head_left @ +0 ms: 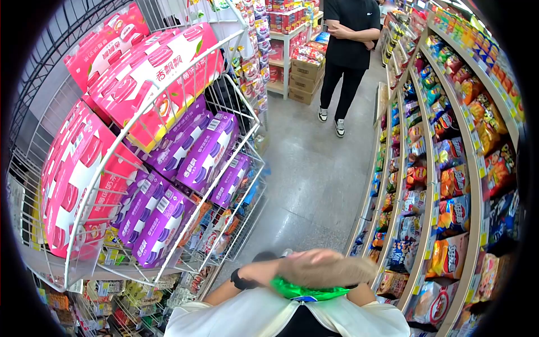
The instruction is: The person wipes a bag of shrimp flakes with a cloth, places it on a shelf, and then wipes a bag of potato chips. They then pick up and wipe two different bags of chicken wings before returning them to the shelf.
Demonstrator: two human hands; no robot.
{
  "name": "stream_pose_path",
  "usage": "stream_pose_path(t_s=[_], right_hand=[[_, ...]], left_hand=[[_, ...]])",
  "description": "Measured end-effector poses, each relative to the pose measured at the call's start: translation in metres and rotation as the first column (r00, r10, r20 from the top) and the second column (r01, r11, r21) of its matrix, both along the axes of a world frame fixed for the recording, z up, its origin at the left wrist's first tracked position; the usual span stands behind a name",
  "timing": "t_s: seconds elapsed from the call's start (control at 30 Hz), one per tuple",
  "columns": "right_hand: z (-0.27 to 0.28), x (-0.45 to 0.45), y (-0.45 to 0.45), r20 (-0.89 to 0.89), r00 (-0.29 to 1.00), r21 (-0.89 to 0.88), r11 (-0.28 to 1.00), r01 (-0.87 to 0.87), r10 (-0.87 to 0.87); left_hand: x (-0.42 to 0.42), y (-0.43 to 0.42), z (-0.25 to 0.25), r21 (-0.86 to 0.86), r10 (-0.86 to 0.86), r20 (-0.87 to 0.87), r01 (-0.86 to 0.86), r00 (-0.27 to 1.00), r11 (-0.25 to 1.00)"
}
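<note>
Close to my chest, my left hand (306, 264), with a black band on its wrist, curls over the far edge of a blurred tan-brown object (342, 272). Just under that object shows a shiny green packet (309, 292); whether the two are one thing I cannot tell. My right forearm (364, 295) comes up from the right, and the right hand itself is hidden behind the tan-brown object. To the left stands a white wire basket (260, 124) holding pink boxes (163, 67) and purple boxes (209, 151).
Along the right run curved shelves (429, 213) of bagged snacks. A person in black (352, 50) stands ahead in the aisle (303, 151) with arms folded. Brown cartons (306, 76) are stacked beside a white shelf (286, 62). More packets (132, 300) hang below the basket.
</note>
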State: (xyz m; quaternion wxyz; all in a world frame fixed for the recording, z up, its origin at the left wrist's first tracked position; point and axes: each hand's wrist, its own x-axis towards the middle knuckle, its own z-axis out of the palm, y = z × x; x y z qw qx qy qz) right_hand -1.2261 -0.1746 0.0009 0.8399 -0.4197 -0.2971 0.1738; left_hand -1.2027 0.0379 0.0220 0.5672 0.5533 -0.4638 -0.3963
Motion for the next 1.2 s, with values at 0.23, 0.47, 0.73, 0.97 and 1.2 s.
stream_pose_path(t_s=[0.23, 0.47, 0.73, 0.97, 1.2], right_hand=[[0.025, 0.072, -0.008, 0.202, 0.964, 0.105, 0.975, -0.198, 0.174], [0.007, 0.146, -0.049, 0.152, 0.976, 0.185, 0.966, -0.181, 0.153], [0.004, 0.234, -0.034, -0.150, 0.977, 0.012, 0.988, 0.153, -0.149], [-0.019, 0.281, -0.007, -0.441, 0.880, -0.116, 0.983, 0.141, -0.178], [0.006, 0.383, -0.023, -0.413, 0.786, -0.126, 0.884, 0.450, -0.460]], left_hand=[[0.045, 0.007, -0.012, 0.136, 0.136, -0.024, -0.132, 0.990, 0.982], [0.129, 0.004, -0.004, 0.010, 0.116, -0.024, -0.116, 0.993, 0.993], [0.184, 0.021, -0.032, 0.074, 0.380, 0.156, -0.395, 0.912, 0.916], [0.207, 0.025, -0.046, 0.071, 0.681, 0.104, -0.688, 0.725, 0.722], [0.260, 0.001, -0.059, 0.213, 0.883, -0.318, -0.882, 0.345, 0.421]])
